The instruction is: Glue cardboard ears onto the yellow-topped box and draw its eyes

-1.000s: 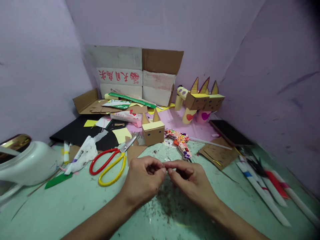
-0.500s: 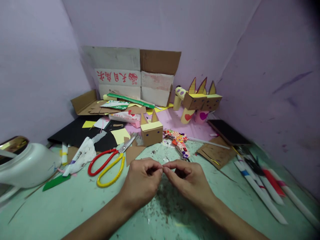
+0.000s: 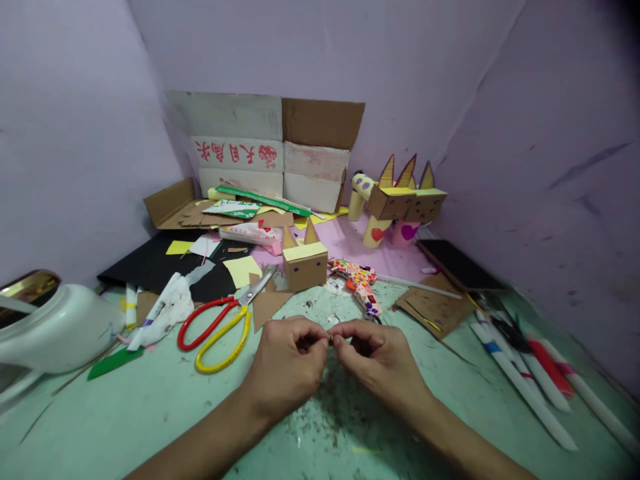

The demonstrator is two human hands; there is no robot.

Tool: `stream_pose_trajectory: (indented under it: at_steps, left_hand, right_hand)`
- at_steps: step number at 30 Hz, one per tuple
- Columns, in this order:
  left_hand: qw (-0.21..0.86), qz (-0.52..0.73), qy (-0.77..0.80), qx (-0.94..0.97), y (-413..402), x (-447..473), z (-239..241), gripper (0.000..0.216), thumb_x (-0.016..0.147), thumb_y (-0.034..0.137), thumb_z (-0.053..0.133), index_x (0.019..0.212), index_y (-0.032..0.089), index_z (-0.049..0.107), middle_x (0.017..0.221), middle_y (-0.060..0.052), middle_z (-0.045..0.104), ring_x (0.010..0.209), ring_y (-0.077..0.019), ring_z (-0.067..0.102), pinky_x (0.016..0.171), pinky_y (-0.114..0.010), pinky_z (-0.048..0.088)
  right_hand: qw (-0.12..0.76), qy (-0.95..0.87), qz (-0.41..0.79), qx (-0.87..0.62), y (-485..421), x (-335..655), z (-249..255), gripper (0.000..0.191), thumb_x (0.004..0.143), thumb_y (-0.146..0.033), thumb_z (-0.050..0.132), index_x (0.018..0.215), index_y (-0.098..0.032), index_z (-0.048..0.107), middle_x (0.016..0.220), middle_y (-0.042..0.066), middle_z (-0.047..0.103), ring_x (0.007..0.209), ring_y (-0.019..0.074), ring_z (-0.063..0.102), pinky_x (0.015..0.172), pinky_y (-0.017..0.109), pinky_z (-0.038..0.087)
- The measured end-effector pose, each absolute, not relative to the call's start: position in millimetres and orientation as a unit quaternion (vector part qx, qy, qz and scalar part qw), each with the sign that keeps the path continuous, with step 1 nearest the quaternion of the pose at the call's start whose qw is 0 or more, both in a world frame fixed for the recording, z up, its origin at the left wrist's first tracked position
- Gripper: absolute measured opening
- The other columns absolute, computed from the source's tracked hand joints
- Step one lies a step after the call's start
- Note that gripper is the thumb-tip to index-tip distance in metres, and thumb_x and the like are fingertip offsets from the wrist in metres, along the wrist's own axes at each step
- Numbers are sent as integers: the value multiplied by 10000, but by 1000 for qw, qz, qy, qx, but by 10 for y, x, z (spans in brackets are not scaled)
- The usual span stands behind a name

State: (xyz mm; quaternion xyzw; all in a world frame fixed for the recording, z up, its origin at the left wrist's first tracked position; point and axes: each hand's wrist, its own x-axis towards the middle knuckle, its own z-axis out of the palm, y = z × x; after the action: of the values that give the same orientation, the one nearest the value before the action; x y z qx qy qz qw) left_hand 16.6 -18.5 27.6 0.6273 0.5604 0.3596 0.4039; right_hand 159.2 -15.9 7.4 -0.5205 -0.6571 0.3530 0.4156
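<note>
I have the left hand [image 3: 293, 360] and the right hand [image 3: 383, 357] meeting just below the middle of the frame, each closed in a thumb-and-index pinch, seemingly on the same tiny piece [image 3: 330, 340]; it is too small for me to tell what it is. I judge the step in hand to be fine fingertip work on that piece, and the next move calls for light, even pressure and steady wrists, since so small a thing could easily slip. The forearms slant in from the lower left and lower right, backs of the hands turned up, other fingers curled underneath, with both hands low over the table [image 3: 160, 433]. Just beyond them, at the centre, I see the eared box [image 3: 305, 270], upright and apart from the fingers. The scissors [image 3: 244, 303] lie left of centre, the flowered glue gun [image 3: 355, 272] right of the box. Farther out, the carton [image 3: 240, 157] fills the upper middle and eared models [image 3: 395, 203] stand at upper right.
</note>
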Motion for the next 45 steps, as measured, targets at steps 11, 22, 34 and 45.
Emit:
stream_pose_trajectory:
  at_steps: [11,22,34,45]
  left_hand:
    - [584,350,568,462,-109,152,351,142,560,273,620,515,139,601,412,3,557,397,-97,479,440,-217,387]
    - [649,370,531,400,-76,134,285,153,499,262,677,497,121,618,411,3,572,362,-79,491,385,-180,363]
    - [641,370,544,395,-63,145,277,139,474,257,641,490,121,621,384,-2,559,344,-79,466,376,-186,341]
    - [592,368,581,420,-77,116,351,150,495,274,609,517,126,611,369,7,543,345,-78,439,389,-196,325]
  right_hand:
    - [448,-773,197,-403,-190,1657,-5,194,791,-112,527,875,-175,690,735,48,711,560,127,622,506,226,477]
    - [449,-784,202,-378,-194,1645,26,195,791,-78,516,872,-167,670,769,57,708,658,143,650,570,237,502]
    - [460,-749,251,-405,-190,1631,32,194,790,-115,530,854,-184,700,737,44,717,580,131,635,509,221,479]
    - [499,-726,177,-439,-192,1667,92,154,786,-132,573,919,-150,650,723,33,668,429,83,502,410,205,423]
